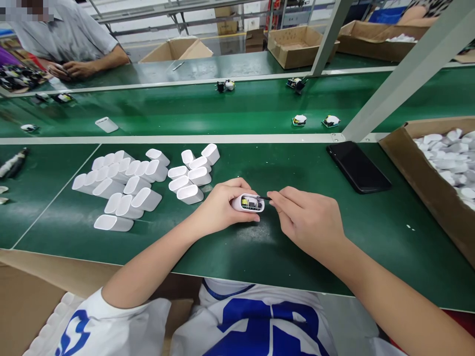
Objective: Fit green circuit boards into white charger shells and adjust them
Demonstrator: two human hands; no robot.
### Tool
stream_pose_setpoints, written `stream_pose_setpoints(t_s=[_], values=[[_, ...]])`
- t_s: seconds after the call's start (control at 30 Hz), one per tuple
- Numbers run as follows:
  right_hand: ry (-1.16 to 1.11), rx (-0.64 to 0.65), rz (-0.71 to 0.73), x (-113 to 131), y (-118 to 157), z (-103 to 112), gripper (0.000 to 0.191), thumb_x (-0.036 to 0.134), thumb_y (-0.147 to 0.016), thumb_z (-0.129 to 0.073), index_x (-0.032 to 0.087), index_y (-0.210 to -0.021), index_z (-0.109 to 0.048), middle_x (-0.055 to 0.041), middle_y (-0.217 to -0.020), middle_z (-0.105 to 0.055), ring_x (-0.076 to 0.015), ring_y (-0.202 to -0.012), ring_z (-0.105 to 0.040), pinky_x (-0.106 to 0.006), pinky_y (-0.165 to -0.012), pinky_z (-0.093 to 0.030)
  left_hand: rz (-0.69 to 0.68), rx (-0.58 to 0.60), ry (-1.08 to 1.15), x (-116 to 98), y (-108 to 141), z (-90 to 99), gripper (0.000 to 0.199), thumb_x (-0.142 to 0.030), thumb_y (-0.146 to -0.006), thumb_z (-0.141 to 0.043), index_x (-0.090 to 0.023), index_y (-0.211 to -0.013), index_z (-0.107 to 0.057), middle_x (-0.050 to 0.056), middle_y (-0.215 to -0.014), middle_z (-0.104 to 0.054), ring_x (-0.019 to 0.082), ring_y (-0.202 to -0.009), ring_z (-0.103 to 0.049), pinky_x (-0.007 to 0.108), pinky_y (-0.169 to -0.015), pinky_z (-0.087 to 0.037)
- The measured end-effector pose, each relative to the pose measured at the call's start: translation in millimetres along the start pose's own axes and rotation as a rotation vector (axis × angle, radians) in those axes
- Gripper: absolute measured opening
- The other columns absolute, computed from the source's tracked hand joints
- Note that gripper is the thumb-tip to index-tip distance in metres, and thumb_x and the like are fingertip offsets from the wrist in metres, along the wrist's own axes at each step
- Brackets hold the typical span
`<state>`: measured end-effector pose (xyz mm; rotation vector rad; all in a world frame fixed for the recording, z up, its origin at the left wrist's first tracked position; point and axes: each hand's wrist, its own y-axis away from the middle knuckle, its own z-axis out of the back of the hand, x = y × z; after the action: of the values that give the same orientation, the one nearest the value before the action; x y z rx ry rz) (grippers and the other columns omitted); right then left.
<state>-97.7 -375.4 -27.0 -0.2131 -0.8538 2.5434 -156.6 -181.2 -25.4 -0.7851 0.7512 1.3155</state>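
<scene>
My left hand [220,207] grips a white plastic oval casing [252,202] with a small circuit board and yellow part showing in its open end. My right hand [308,217] pinches a thin black tool [264,198], likely tweezers, and its tip reaches the casing's open end. To the left of my hands, on the green conveyor belt [267,257], lie many empty white casings in two loose groups [118,188] [191,173]. Most lie on their sides, pointing in various directions.
A black smartphone [358,167] lies face down or dark on the belt to the right. Beyond it, a cardboard box [419,188] holds white parts. A grey metal strut [404,84] crosses the upper right. A second belt carries small components, and a co-worker's hands [70,69] work at far left.
</scene>
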Motion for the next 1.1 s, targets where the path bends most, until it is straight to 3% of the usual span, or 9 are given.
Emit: stream_pose_setpoints(t_s=[0.37, 0.53, 0.67, 1.1], values=[[-0.126, -0.109, -0.027, -1, -1, 2, 0.018, 0.006, -0.083, -0.053, 0.015, -0.084, -0.068, 0.0009, -0.067, -0.065, -0.0088, -0.051, -0.048, -0.026, -0.048, -0.03, 0.048, 0.058, 0.162, -3, 1, 0.9, 0.027, -0.029, -0.06, -0.083, -0.018, -0.081, -0.069, 0.001, -0.084, -0.056, 0.012, -0.072, -0.055, 0.022, -0.059, -0.044], [-0.121, -0.104, -0.035, -1, -1, 3, 0.022, 0.005, -0.081, -0.051, 0.017, -0.081, -0.069, 0.003, -0.065, -0.065, -0.0083, -0.049, -0.047, -0.026, -0.048, -0.029, 0.123, 0.228, 0.295, -4, 0, 7.7, 0.029, -0.03, -0.057, -0.084, -0.014, -0.074, -0.067, -0.001, -0.083, -0.055, 0.008, -0.064, -0.052, 0.02, -0.055, -0.038], [-0.127, -0.114, -0.018, -2, 0, 3, 0.021, 0.003, -0.08, -0.052, 0.017, -0.078, -0.067, 0.0035, -0.064, -0.066, -0.0083, -0.05, -0.049, -0.028, -0.048, -0.027, 0.194, 0.297, 0.325, -5, 0, 10.3, 0.034, -0.032, -0.056, -0.084, -0.013, -0.075, -0.063, -0.002, -0.08, -0.054, 0.007, -0.064, -0.05, 0.02, -0.055, -0.037], [-0.009, -0.087, 0.034, -6, -2, 2, 0.031, -0.008, -0.071, -0.046, 0.018, -0.077, -0.062, 0.0054, -0.071, -0.067, -0.0109, -0.062, -0.051, -0.035, -0.067, -0.02, 0.302, 0.401, 0.33, -5, -1, 14.0, 0.036, -0.034, -0.056, -0.084, -0.013, -0.075, -0.062, -0.003, -0.077, -0.053, 0.007, -0.062, -0.046, 0.02, -0.053, -0.035]])
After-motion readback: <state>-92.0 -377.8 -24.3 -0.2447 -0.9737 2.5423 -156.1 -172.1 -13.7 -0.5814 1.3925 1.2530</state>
